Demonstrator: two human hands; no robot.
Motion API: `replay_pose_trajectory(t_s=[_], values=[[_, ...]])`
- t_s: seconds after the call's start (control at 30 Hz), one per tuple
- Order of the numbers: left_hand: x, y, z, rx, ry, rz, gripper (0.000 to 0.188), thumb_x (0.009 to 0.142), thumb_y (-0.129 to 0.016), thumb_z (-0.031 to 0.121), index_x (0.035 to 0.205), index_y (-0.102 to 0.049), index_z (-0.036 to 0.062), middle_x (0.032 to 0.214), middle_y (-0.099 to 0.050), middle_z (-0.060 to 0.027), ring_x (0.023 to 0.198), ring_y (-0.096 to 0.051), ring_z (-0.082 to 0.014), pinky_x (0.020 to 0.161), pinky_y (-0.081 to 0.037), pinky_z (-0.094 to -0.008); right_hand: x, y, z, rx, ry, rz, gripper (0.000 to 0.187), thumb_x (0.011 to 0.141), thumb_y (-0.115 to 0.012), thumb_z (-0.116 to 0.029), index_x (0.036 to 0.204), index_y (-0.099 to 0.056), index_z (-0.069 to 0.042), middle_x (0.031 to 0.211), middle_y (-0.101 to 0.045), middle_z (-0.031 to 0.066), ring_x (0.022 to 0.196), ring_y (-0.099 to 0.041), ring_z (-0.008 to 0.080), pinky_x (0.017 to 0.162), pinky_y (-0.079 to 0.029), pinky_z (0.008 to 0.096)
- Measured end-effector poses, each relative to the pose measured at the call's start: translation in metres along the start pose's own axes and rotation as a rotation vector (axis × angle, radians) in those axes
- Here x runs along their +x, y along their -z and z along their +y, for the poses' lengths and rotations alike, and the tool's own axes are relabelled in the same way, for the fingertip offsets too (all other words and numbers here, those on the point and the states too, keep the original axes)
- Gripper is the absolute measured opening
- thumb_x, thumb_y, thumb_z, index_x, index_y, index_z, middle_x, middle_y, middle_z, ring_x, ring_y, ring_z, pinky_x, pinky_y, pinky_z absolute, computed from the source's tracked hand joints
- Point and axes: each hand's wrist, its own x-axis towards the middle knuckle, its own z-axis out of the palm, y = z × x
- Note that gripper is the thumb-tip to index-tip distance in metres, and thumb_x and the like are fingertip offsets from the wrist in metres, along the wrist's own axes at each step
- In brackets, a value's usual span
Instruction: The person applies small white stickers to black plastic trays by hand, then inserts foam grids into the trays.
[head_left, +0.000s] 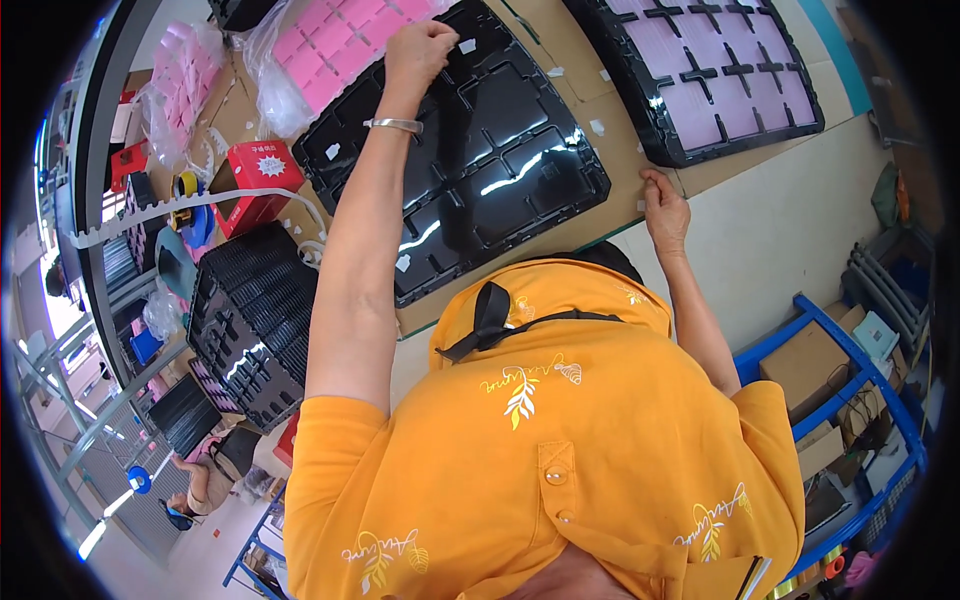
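Observation:
A glossy black plastic tray [505, 120] with moulded compartments lies in front of me on brown cardboard [600, 110]. My left hand [418, 68] is over its far part, fingers closed in a pinch beside a small white scrap [467, 46]. What that pinch holds, if anything, cannot be made out. Beyond the near right corner of the tray, my right hand [666, 215] hovers by the table edge, thumb and fingers pressed together on something too small to name. Other white scraps [598, 127] dot the tray and cardboard. A second black tray [690, 150] with pinkish-purple sheets sits at the far right.
Pink cut sheets [335, 45] and clear plastic bags [283, 100] lie at the far left. A red box [262, 180], tape rolls [187, 185] and a stack of black trays [260, 310] stand left. A blue-framed cart [905, 410] with cardboard boxes is right. Another person [205, 485] is lower left.

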Motion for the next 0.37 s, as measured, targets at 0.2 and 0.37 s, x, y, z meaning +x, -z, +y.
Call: replay_pose_trajectory(t_s=[0.2,0.37], values=[[0.002,-0.018,0.007,0.224,-0.109,-0.019,0.025,0.080,-0.069,0.026,0.081,-0.073,0.0020,0.071,-0.069,-0.0183,0.069,-0.067,-0.0338,0.066,-0.052,-0.0414,0.001,0.001,-0.002,-0.021,0.003,-0.002,0.021,0.094,-0.054,-0.028,0.107,-0.070,-0.021,0.077,-0.067,0.0136,0.068,-0.066,0.0324,0.064,-0.051,0.0394],[0.012,-0.033,0.015,0.533,-0.060,0.091,0.038,0.069,-0.079,0.037,0.078,-0.073,0.0006,0.080,-0.070,-0.0219,0.080,-0.067,-0.0442,0.073,-0.054,-0.0470,0.000,0.000,0.000,-0.045,-0.006,-0.005,0.022,0.095,-0.054,-0.029,0.107,-0.070,-0.021,0.077,-0.068,0.0154,0.070,-0.067,0.0315,0.065,-0.051,0.0410]])
